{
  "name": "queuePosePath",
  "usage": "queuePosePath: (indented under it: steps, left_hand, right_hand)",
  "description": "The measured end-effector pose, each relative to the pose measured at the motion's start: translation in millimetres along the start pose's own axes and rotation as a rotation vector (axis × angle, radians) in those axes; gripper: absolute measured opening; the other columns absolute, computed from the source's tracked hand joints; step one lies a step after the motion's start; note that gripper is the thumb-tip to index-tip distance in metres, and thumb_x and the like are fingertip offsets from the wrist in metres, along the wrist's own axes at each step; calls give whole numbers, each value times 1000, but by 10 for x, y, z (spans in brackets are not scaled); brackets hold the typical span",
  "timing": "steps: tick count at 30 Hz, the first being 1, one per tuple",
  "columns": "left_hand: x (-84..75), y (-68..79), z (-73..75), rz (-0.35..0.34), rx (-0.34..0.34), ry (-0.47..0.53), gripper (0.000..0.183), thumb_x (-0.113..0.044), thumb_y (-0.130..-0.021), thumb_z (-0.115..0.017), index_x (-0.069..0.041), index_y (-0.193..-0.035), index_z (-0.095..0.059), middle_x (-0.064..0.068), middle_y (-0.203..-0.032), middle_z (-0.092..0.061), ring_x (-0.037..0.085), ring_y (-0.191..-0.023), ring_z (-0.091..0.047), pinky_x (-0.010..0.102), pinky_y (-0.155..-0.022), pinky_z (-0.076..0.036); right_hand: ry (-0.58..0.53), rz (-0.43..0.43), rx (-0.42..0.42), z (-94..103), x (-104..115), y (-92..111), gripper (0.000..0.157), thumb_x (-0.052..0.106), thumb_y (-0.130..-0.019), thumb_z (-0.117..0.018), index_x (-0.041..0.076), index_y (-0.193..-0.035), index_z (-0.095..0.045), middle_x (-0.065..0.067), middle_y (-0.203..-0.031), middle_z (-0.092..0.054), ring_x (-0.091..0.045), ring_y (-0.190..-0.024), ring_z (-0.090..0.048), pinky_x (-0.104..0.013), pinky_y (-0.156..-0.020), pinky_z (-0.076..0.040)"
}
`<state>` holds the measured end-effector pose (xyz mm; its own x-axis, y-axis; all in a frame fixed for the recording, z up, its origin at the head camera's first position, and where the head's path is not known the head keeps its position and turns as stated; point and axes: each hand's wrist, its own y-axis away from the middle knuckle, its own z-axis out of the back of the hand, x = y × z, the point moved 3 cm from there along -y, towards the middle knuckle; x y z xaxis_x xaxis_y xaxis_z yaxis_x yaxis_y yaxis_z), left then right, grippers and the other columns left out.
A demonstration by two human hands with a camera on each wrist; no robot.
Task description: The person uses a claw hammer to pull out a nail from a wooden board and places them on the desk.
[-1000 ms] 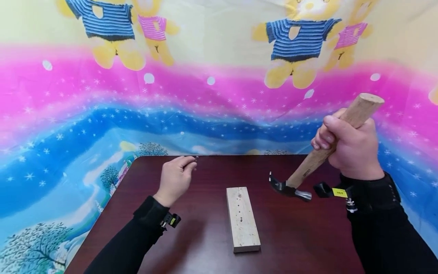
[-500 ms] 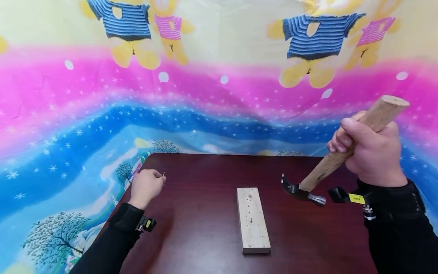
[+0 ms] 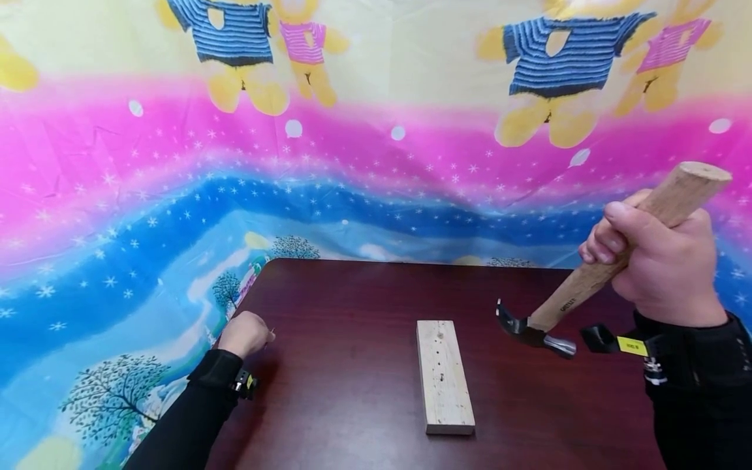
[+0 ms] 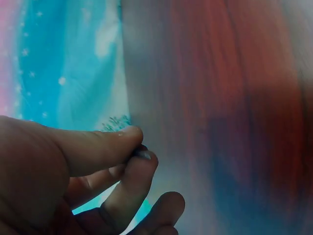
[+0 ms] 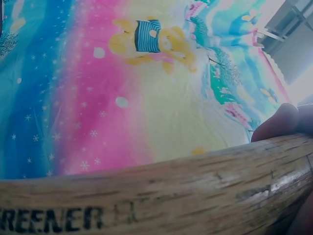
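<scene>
In the head view my left hand (image 3: 245,334) is low over the left side of the table. The left wrist view has its thumb and a fingertip pinching a tiny metal piece that looks like a nail (image 4: 143,154), mostly hidden by the fingers. My right hand (image 3: 664,261) grips the wooden handle of a claw hammer (image 3: 566,300), whose black and silver head hangs down to the left, above the table. A pale wooden block (image 3: 444,385) lies flat between the hands, with a row of small dark marks along its top.
The dark red-brown table (image 3: 346,365) has its left edge beneath my left forearm. Behind it hangs a printed cloth (image 3: 376,163) with bears and snowflakes. Dark lettering marks the hammer handle in the right wrist view.
My left hand has moved left and down toward the table's left edge, still pinching. The head view has turned slightly left, shifting everything rightward. My right hand keeps its grip on the hammer.
</scene>
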<state>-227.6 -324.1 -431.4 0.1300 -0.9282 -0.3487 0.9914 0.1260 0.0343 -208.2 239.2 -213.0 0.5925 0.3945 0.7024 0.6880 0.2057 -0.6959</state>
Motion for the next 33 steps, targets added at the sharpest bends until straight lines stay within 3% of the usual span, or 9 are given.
queuePosePath:
  steps: [6, 13, 33]
  left_hand:
    - [106, 4, -52, 37, 40, -4, 29, -17, -88, -74, -8, -62, -65, 3, -63, -57, 25, -60, -54, 44, -68, -47]
    - [171, 17, -153, 77, 38, 42, 32, -15, -87, -74, -7, -59, -63, 5, -58, -55, 26, -57, -52, 40, -62, -44]
    - [203, 24, -227, 85, 21, 61, 29, -9, -86, -66, -8, -59, -59, 7, -58, -54, 26, -54, -49, 35, -54, -40]
  right_hand:
    - [-14, -9, -10, 7, -6, 7, 27, -9, -103, -39, -3, -76, -39, -8, -64, -31, -22, -58, -31, -41, -60, -25]
    - [-9, -8, -15, 12, -19, 31, 26, -10, -102, -38, -4, -77, -41, -9, -64, -34, -23, -57, -32, -41, -59, -27]
    - [-8, -11, -25, -37, -24, 81, 21, -11, -102, -40, -7, -81, -46, -11, -66, -37, -24, -57, -34, -42, -59, -30]
